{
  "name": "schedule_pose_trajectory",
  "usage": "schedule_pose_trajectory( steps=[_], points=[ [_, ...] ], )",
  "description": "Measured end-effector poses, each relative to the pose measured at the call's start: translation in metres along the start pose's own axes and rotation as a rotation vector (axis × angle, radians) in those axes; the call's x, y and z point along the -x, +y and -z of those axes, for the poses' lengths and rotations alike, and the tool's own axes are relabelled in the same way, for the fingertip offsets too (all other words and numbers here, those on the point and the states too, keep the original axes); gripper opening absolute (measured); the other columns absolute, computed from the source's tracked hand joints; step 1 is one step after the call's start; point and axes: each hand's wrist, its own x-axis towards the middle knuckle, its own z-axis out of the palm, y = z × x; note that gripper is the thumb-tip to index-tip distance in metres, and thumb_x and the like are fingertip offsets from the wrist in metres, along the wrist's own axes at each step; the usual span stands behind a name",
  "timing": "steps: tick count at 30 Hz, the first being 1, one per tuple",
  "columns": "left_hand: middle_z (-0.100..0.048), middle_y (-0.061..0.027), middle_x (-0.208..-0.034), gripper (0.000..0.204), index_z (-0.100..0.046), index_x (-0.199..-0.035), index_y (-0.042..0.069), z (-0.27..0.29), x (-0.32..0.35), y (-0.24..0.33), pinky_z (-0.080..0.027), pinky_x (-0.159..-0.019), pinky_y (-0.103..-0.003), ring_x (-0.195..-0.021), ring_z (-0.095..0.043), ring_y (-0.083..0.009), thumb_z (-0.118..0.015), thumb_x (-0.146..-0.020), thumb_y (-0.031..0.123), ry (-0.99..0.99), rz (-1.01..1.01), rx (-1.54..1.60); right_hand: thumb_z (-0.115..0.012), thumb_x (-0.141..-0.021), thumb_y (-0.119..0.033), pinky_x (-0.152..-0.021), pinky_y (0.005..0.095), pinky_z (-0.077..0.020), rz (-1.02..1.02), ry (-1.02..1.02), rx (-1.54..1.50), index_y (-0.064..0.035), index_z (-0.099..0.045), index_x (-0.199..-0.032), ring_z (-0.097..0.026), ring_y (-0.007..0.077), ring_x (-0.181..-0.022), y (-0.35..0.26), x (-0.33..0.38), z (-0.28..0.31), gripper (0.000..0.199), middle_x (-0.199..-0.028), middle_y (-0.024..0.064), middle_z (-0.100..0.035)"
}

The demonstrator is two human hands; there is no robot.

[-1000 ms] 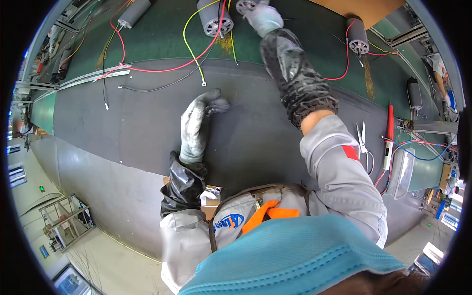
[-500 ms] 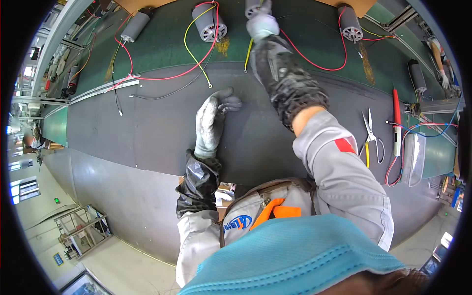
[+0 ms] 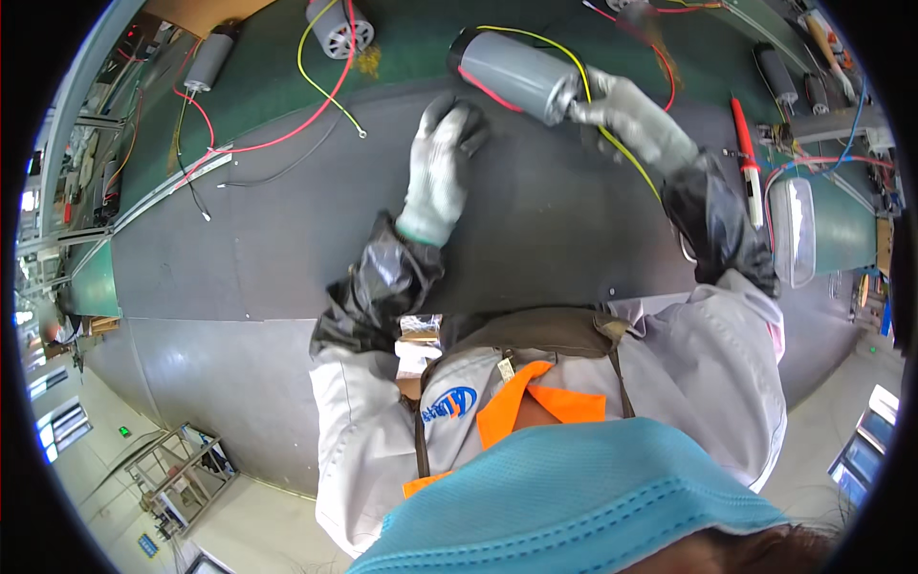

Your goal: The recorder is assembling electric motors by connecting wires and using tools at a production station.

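A grey cylindrical electric motor (image 3: 516, 75) with a black end cap lies tilted above the dark mat (image 3: 316, 239). My right hand (image 3: 639, 124), in a pale glove, is closed round its right end. A yellow-green wire (image 3: 631, 158) arcs over the motor and hangs past my right fingers; a red wire (image 3: 490, 91) runs along its near side. My left hand (image 3: 442, 163), gloved with dark fingertips, hovers left of the motor without touching it. Its fingers are loosely bent and apart, with nothing in them.
More motors stand along the green far strip: one at far left (image 3: 208, 59), another (image 3: 341, 29) with long red and yellow wires. At right are a red-and-white pen-shaped tool (image 3: 748, 158) and a clear tray (image 3: 794, 234). Behind my right sleeve, scissors are mostly hidden.
My right hand has drawn back from the far edge, bringing the motor nearer, now tilted sideways. My left hand has moved slightly up toward it. The whole view has shifted a little.
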Motion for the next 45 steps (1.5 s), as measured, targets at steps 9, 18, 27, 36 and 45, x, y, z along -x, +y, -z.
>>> schedule_pose_trajectory(
  steps=[9,18,27,36,45],
  points=[
    [-0.066,-0.0123,-0.113,0.042,-0.055,-0.132,-0.008,0.037,0.065,0.022,-0.055,-0.084,-0.034,-0.091,-0.069,-0.0233,-0.055,-0.104,0.023,-0.742,0.701,0.348,-0.067,-0.089,-0.015,-0.057,0.0364,-0.0567,0.006,0.126,0.228,-0.0144,-0.029,-0.16,-0.066,0.0197,-0.058,0.048,0.113,-0.057,0.08,-0.083,0.014,-0.069],
    [-0.066,-0.0033,-0.077,0.045,-0.057,-0.139,0.004,0.052,0.144,0.149,-0.048,-0.046,-0.028,-0.05,-0.058,-0.0104,-0.057,-0.096,0.013,-0.334,0.816,-1.522,-0.062,-0.097,-0.013,-0.045,0.0286,-0.0511,-0.079,0.037,-0.313,-0.0124,-0.037,-0.158,-0.061,0.0115,-0.049,0.122,0.136,-0.089,0.066,-0.092,0.0074,-0.068],
    [-0.065,-0.0206,-0.117,0.068,-0.049,-0.141,0.004,0.017,0.139,0.045,-0.056,-0.067,-0.031,-0.08,-0.068,-0.024,-0.048,-0.101,0.06,-0.2,0.594,-0.321,-0.065,-0.094,-0.019,-0.055,0.0318,-0.0528,0.125,-0.392,0.198,0.0007,-0.07,-0.106,-0.06,0.0142,-0.054,0.051,0.183,-0.027,0.023,-0.07,0.0085,-0.064],
    [-0.059,-0.0105,-0.129,0.065,-0.036,-0.154,-0.003,-0.022,0.094,0.06,-0.043,-0.107,-0.037,-0.112,-0.057,-0.0236,-0.033,-0.11,0.044,-0.487,0.367,-0.939,-0.053,-0.098,-0.018,-0.077,0.0398,-0.0543,1.171,-0.799,0.675,-0.0051,-0.066,-0.102,-0.065,0.0278,-0.088,0.052,0.093,-0.329,0.019,-0.099,0.0146,-0.066],
    [-0.05,-0.0109,-0.07,0.068,-0.061,-0.092,-0.004,-0.03,0.044,0.028,-0.047,-0.07,-0.039,-0.068,-0.042,-0.0201,-0.044,-0.105,0.06,-0.297,0.304,-1.613,-0.053,-0.099,-0.019,-0.078,0.0438,-0.0548,1.158,-0.646,0.555,-0.0031,-0.065,-0.102,-0.066,0.0318,-0.096,0.037,0.103,-0.177,0.02,-0.11,0.0151,-0.066]
  ],
)
